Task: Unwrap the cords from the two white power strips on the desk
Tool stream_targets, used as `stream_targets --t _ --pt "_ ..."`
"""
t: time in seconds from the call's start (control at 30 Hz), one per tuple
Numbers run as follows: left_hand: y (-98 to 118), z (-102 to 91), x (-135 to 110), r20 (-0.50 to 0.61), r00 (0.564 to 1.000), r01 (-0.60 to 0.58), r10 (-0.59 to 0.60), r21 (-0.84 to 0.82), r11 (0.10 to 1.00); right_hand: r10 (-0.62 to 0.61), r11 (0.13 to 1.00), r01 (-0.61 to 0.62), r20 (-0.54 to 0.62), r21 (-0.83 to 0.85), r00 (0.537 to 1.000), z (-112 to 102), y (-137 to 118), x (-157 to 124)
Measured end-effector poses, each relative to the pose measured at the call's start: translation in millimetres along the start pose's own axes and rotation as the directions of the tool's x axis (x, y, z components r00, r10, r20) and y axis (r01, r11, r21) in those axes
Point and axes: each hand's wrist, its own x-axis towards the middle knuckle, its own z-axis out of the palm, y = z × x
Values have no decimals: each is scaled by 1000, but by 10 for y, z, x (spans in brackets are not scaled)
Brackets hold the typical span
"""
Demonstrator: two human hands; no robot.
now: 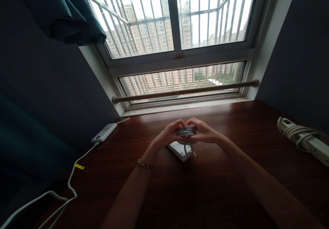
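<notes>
Between both hands is a coiled grey cable, gathered into a compact bundle. My left hand is closed round its left side, thumb below and fingers above. My right hand grips the right side in the same way, and the fingertips of the two hands come close together at the top. Just below the coil, a white power strip rests on the dark wooden surface, partly covered by the hands and the coil. A loose length of cable hangs down over its near end.
At the right lies another white power strip with its cord wound round it. A white box-shaped device sits at the left edge, with a white cable running toward me. Behind the brown wooden surface are a rail and a barred window.
</notes>
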Motion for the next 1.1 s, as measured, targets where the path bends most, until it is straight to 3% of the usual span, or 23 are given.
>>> stream_targets --t 0.1,0.17,0.23,0.37,0.43,0.53,0.6,0.83,1.0,1.1 --pt "-5 9 5 33 999 20 -18 -55 998 82 908 -181 264 378 961 -132 81 -30" --pt "-24 18 18 50 999 26 -21 -90 996 88 792 -258 314 553 945 -182 151 -37" --pt "-52 25 31 73 997 37 -30 -101 994 129 733 -296 303 612 944 -191 210 -35" --pt "-96 36 33 118 992 64 -54 -85 994 221 697 -404 359 592 907 -150 272 -25" --pt "-90 45 22 151 987 69 -57 -74 995 278 618 -458 368 639 887 -145 292 -21" --pt "-50 55 0 215 973 87 -79 -25 996 382 492 -452 282 744 880 -194 337 -13" --pt "-26 49 -11 227 969 102 -100 3 995 439 454 -409 201 791 876 -272 376 -9" --pt "-156 -3 23 116 989 103 -92 -96 990 562 437 -249 -47 864 826 -634 345 -57" --pt "-432 74 108 -13 999 34 -35 -91 995 580 447 -141 -166 884 798 -685 217 -60" --pt "-590 116 121 -61 998 29 -30 -26 999 605 451 -61 -254 891 755 -683 211 -46"
